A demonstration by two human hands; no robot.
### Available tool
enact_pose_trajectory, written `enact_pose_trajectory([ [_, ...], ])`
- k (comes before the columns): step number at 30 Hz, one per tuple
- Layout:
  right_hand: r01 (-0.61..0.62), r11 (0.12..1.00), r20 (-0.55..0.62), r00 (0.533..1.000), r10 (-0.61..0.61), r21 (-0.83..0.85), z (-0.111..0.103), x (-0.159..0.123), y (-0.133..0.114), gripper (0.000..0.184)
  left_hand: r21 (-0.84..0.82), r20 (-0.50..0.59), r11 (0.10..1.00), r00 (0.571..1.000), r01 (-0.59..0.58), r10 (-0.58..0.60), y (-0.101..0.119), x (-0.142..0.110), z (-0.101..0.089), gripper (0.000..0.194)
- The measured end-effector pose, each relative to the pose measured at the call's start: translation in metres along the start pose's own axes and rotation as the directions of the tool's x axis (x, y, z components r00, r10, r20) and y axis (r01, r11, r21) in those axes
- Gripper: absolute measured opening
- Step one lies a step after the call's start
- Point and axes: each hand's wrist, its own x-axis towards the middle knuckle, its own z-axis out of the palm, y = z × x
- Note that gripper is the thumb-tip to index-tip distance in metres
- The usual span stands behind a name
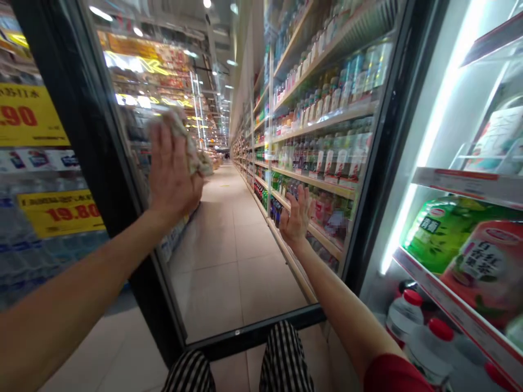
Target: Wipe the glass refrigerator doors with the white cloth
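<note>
In the head view, a glass door point(212, 283) with a black frame stands swung open in front of me. My left hand point(174, 171) presses a crumpled, pale patterned cloth point(180, 125) to the upper left part of the pane, its fingers slightly blurred by motion. Lower and to the right, my right hand point(297, 218) is raised with the fingers spread, apparently touching the glass; nothing is in it. Through the pane a long aisle and bottle shelves are visible.
An open lit cooler stands to the right, with green packs point(441, 228), pink packs point(486, 267) and red-capped bottles point(411, 310). Left of the door frame are yellow price signs point(61, 212) and stacked bottled water point(24, 256). My knees in checked trousers point(284, 354) are near the door's bottom edge.
</note>
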Motion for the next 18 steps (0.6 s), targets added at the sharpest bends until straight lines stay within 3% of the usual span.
enact_pose_trajectory([
  [2, 0.011, 1.0, -0.01, 1.0, -0.011, -0.006, 0.0, 0.0, 0.0, 0.04, -0.085, 0.128, 0.985, 0.979, -0.149, 0.159, 0.01, -0.025, 0.006, 0.06],
  [5, 0.025, 1.0, -0.021, 0.999, -0.026, -0.017, 0.0, 0.001, 0.0, 0.038, -0.244, 0.315, 0.915, 0.865, -0.323, 0.389, 0.005, -0.045, 0.005, 0.048],
  [6, 0.026, 0.999, -0.018, 0.999, -0.027, -0.022, 0.0, 0.001, 0.0, 0.038, -0.25, 0.326, 0.91, 0.856, -0.332, 0.402, -0.002, -0.042, 0.001, 0.046],
  [7, 0.025, 0.999, -0.019, 0.999, -0.026, -0.026, 0.0, 0.001, 0.0, 0.038, -0.218, 0.294, 0.926, 0.884, -0.308, 0.363, -0.01, -0.035, -0.005, 0.045],
  [9, 0.025, 0.999, -0.024, 0.999, -0.026, -0.032, -0.001, 0.0, 0.001, 0.039, -0.109, 0.139, 0.983, 0.977, -0.148, 0.163, -0.024, -0.015, -0.015, 0.045],
  [11, 0.033, 0.999, -0.026, 0.999, -0.034, -0.03, -0.001, 0.001, 0.001, 0.04, -0.053, 0.02, 0.999, 1.0, 0.0, 0.001, -0.027, -0.002, -0.019, 0.046],
  [12, 0.036, 0.999, -0.028, 0.999, -0.037, -0.025, -0.001, 0.001, 0.0, 0.04, -0.046, 0.019, 0.999, 1.0, 0.002, -0.001, -0.024, -0.002, -0.018, 0.047],
  [14, 0.035, 0.999, -0.027, 0.999, -0.036, -0.009, -0.001, 0.001, 0.0, 0.041, -0.057, 0.11, 0.99, 0.985, -0.13, 0.135, -0.009, -0.016, -0.012, 0.048],
  [18, 0.022, 1.0, -0.036, 0.999, -0.021, 0.012, 0.0, 0.001, -0.002, 0.04, -0.12, 0.273, 0.924, 0.882, -0.364, 0.383, 0.007, -0.05, 0.002, 0.038],
])
